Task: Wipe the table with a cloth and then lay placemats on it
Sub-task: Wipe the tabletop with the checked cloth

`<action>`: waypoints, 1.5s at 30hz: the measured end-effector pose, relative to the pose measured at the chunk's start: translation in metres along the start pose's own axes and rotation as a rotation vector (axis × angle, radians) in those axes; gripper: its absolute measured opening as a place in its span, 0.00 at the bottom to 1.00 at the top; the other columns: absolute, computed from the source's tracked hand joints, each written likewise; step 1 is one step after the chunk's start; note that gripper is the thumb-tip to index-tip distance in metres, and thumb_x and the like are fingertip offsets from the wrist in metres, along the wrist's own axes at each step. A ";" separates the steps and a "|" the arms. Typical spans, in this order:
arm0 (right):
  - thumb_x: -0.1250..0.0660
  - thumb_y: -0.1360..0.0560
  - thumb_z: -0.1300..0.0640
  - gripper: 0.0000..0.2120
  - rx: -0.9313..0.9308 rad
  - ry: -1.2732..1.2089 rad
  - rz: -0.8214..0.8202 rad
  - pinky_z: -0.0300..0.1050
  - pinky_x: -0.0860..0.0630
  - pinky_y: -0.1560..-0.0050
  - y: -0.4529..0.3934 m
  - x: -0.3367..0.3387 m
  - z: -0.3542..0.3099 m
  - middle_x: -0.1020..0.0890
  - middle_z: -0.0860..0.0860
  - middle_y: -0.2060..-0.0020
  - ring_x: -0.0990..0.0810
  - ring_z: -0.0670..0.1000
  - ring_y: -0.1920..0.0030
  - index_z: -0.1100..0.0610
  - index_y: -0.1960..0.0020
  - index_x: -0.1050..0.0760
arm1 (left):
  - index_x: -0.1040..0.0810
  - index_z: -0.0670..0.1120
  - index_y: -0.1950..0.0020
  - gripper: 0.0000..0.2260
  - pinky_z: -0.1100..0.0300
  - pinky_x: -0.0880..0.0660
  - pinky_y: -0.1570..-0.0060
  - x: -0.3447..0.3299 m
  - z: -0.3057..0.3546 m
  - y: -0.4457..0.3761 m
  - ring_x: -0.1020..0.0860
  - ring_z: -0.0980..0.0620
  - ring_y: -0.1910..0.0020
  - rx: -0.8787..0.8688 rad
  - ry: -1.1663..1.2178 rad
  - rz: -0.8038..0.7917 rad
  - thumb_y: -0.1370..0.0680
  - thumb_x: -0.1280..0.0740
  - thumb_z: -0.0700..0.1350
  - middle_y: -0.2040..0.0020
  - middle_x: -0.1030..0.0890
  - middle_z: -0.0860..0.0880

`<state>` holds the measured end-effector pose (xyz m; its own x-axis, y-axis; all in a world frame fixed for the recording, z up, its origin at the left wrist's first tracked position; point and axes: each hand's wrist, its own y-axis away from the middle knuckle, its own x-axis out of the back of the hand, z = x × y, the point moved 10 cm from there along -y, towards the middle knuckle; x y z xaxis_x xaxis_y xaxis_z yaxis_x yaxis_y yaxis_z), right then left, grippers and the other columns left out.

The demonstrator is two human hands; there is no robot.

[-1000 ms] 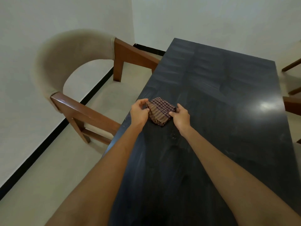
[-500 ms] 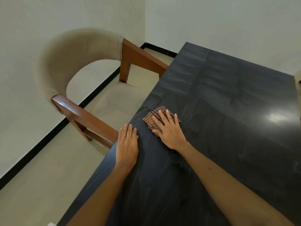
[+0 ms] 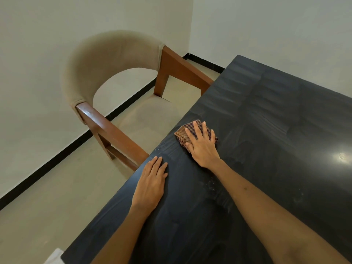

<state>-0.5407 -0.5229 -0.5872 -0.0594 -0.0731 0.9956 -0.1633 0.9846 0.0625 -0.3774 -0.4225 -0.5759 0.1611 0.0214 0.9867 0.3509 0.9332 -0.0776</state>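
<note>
A folded brown checked cloth (image 3: 182, 132) lies on the dark glossy table (image 3: 276, 141) close to its left edge. My right hand (image 3: 202, 146) presses flat on the cloth with straight, spread fingers and covers most of it. My left hand (image 3: 151, 182) rests flat on the bare tabletop nearer to me, right at the left edge, fingers straight and together. Streaks of wiping show on the table's far half. No placemats are in view.
A wooden armchair (image 3: 118, 130) with a beige padded back and seat stands against the table's left side. Beyond it run a white wall and a black skirting board (image 3: 57, 159). A bright light reflection (image 3: 342, 156) sits on the tabletop at the right.
Both hands let go of the cloth's edges. My right hand laid itself flat on the cloth, my left hand came back to rest flat on the table. The view shifted right.
</note>
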 end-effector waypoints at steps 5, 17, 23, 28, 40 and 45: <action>0.51 0.18 0.44 0.25 -0.003 -0.008 0.035 0.66 0.55 0.26 -0.030 0.004 -0.001 0.50 0.52 0.21 0.58 0.61 0.22 0.47 0.22 0.46 | 0.23 0.43 0.36 0.20 0.50 0.36 0.33 0.002 -0.003 -0.001 0.27 0.44 0.33 0.023 0.030 0.032 0.20 0.49 0.47 0.35 0.24 0.44; 0.51 0.20 0.37 0.25 0.217 -0.008 0.007 0.66 0.55 0.26 -0.031 0.001 -0.046 0.44 0.47 0.22 0.55 0.58 0.22 0.42 0.25 0.40 | 0.25 0.43 0.34 0.21 0.49 0.36 0.31 -0.005 -0.009 0.000 0.31 0.44 0.30 0.048 0.112 0.018 0.19 0.52 0.48 0.32 0.26 0.43; 0.54 0.21 0.37 0.27 0.446 0.004 0.040 0.65 0.53 0.26 -0.007 -0.010 -0.080 0.40 0.46 0.23 0.51 0.57 0.22 0.42 0.25 0.39 | 0.25 0.44 0.35 0.21 0.50 0.36 0.31 -0.004 -0.009 0.000 0.29 0.44 0.32 0.038 0.118 0.029 0.20 0.50 0.48 0.33 0.25 0.43; 0.53 0.19 0.38 0.25 0.227 -0.024 0.027 0.67 0.58 0.26 -0.047 0.000 -0.037 0.45 0.47 0.22 0.56 0.57 0.22 0.44 0.23 0.42 | 0.24 0.43 0.36 0.21 0.50 0.36 0.31 -0.006 -0.012 0.000 0.30 0.44 0.31 0.051 0.130 0.045 0.19 0.50 0.48 0.33 0.25 0.43; 0.53 0.19 0.40 0.25 0.314 0.026 0.007 0.68 0.55 0.26 0.006 -0.008 -0.066 0.45 0.47 0.22 0.54 0.59 0.22 0.44 0.23 0.42 | 0.26 0.45 0.42 0.13 0.54 0.31 0.41 0.007 -0.017 0.006 0.30 0.50 0.42 0.085 0.150 0.177 0.19 0.47 0.46 0.43 0.26 0.47; 0.60 0.21 0.36 0.29 0.338 0.055 -0.026 0.66 0.55 0.26 0.016 -0.011 -0.048 0.46 0.46 0.21 0.55 0.58 0.22 0.42 0.23 0.44 | 0.24 0.46 0.47 0.13 0.54 0.28 0.48 0.011 -0.016 0.008 0.28 0.49 0.49 0.097 0.097 0.224 0.20 0.47 0.48 0.49 0.24 0.48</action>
<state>-0.4950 -0.4988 -0.5939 0.0004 -0.0794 0.9968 -0.4819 0.8734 0.0698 -0.3585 -0.4205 -0.5676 0.3142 0.2008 0.9279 0.2077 0.9391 -0.2736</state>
